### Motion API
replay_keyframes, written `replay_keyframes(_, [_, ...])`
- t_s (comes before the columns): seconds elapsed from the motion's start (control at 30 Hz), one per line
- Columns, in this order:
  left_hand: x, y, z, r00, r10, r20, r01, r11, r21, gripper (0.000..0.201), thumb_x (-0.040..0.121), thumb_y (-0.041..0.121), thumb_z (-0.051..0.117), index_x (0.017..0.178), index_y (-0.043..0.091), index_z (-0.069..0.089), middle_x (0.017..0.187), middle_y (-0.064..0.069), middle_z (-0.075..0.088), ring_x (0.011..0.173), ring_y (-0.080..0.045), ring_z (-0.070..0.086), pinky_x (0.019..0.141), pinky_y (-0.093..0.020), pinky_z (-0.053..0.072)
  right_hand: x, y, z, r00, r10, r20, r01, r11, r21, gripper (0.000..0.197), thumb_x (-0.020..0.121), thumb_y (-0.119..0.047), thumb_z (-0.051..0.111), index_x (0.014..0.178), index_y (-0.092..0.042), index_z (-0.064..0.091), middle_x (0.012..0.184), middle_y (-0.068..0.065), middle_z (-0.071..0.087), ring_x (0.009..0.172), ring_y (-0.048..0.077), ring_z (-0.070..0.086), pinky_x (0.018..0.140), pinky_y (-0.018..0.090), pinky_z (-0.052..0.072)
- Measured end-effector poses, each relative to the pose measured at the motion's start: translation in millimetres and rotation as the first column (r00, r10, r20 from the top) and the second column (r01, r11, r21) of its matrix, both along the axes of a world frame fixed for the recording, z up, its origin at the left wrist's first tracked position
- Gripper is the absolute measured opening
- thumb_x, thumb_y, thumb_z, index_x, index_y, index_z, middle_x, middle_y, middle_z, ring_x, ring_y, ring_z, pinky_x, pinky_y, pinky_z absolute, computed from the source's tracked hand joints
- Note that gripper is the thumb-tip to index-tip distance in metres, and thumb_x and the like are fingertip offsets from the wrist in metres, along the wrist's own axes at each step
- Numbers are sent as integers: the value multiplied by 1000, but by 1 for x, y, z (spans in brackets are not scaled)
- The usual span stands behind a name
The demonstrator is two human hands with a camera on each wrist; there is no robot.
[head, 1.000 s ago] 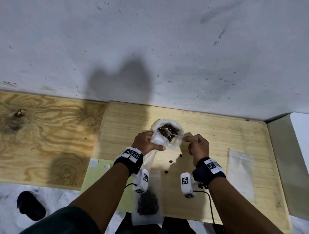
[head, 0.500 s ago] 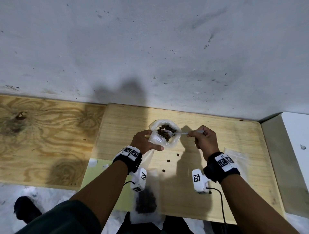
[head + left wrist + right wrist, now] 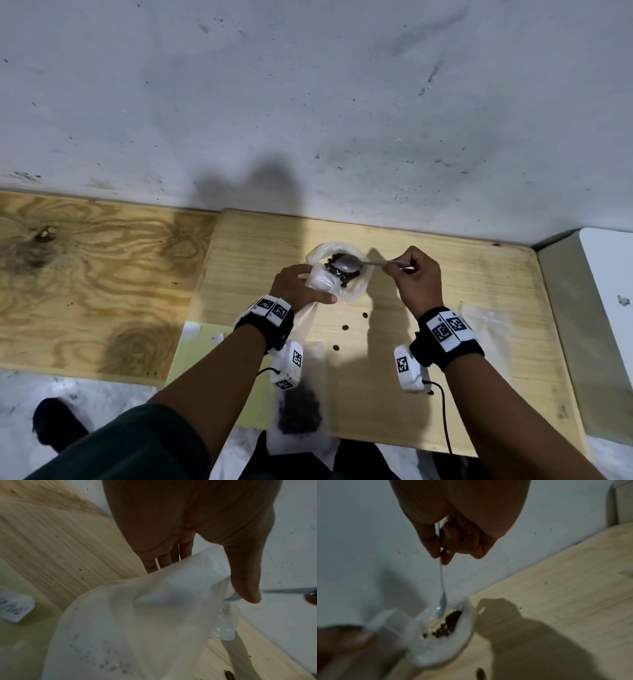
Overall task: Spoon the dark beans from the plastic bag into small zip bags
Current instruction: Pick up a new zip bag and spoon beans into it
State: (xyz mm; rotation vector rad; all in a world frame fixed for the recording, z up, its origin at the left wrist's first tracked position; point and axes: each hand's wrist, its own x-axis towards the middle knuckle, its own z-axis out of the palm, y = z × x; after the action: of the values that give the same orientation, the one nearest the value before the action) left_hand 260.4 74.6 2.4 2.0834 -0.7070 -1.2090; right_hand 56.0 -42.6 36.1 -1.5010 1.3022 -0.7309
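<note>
The plastic bag point(image 3: 358, 291) stands open at the back of the light wooden board point(image 3: 479, 274), with dark beans point(image 3: 342, 275) inside. My left hand point(image 3: 317, 284) grips the bag's left rim, thumb point(image 3: 247, 588) across it. A small zip bag point(image 3: 303, 404) with beans at its bottom hangs from the same hand toward me, filling the left wrist view point(image 3: 137, 615). My right hand point(image 3: 397, 267) pinches the handle of a metal spoon point(image 3: 349, 263); its bowl point(image 3: 442, 601) sits over the beans point(image 3: 448, 626) and looks bare.
Three loose beans point(image 3: 345, 328) lie on the board in front of the plastic bag. An empty zip bag point(image 3: 486, 325) lies flat on the right. A yellow-green sheet point(image 3: 212, 363) lies under my left forearm. A grey wall rises behind; a white block point(image 3: 603, 308) stands right.
My right hand has drawn back to the right and lifted, and the spoon's bowl has come up from among the beans to lie over them. The left hand keeps its hold.
</note>
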Motion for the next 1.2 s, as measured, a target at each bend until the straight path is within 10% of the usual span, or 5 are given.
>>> replay_keyframes(0.2, [3,3,-3,999,-34,38,35,999,-17,98,33,48,95,121,22,61,121,7,67,104,-9,66,93,-31,54,1,12,-18,978,-5,-209,-22,992,-126,28,83,-10,73,69,-9,48,62,15,61,42,10,36,50,27,36])
replay_keyframes(0.33, [4,6,-5,1000,-9,29,11,999,-46,103,26,52,93,119,21,61,116,8,68,101,-9,67,92,-35,56,5,20,-24,994,-26,-106,24,1000,-19,33,81,-2,71,65,-10,44,59,-4,48,47,3,39,50,17,33])
replay_keyframes(0.5, [2,6,-6,999,-25,28,27,997,-67,94,34,43,97,118,19,61,117,8,66,100,-11,67,90,-34,56,10,31,-45,983,-180,-46,186,949,254,33,76,-8,74,64,-14,45,64,4,46,60,17,41,61,28,36])
replay_keyframes(0.67, [3,7,-7,999,-49,-12,48,996,-73,92,36,38,98,118,16,63,115,5,68,98,-11,69,87,-34,58,26,39,-57,934,-358,6,310,815,490,46,76,-5,74,55,-20,36,55,4,36,47,18,31,43,23,28])
replay_keyframes(1.2, [3,7,-4,998,-61,35,62,998,-20,106,42,43,97,135,17,53,131,4,60,113,-13,61,92,-26,51,-11,19,-24,926,-333,176,217,854,473,37,75,3,71,58,-16,44,59,6,37,43,15,23,46,27,17])
